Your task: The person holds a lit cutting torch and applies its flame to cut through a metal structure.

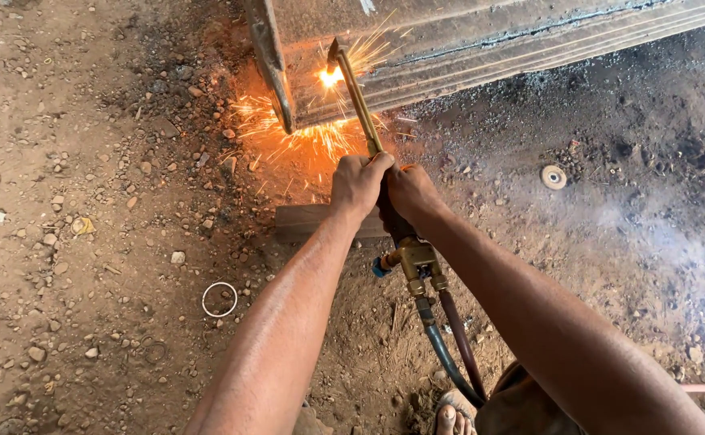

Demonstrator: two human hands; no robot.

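Note:
A brass cutting torch (358, 97) reaches from my hands up to a long steel beam (481, 40) at the top of the head view. Its tip burns bright on the beam's end, and orange sparks (304, 137) spray down onto the dirt. My left hand (358, 184) grips the torch tube just above the handle. Beside it, my right hand (411, 193) is wrapped around the dark handle. Below my hands sit the brass valve block (417, 266) and two hoses (453, 346), one dark and one reddish, running back toward me.
Stony dirt ground (86, 242) surrounds the work. A white ring (219, 299) lies on the left, a small round disc (554, 176) on the right. A flat wooden block (304, 221) rests under my hands. Smoke drifts at right. My sandalled foot (453, 415) shows at the bottom.

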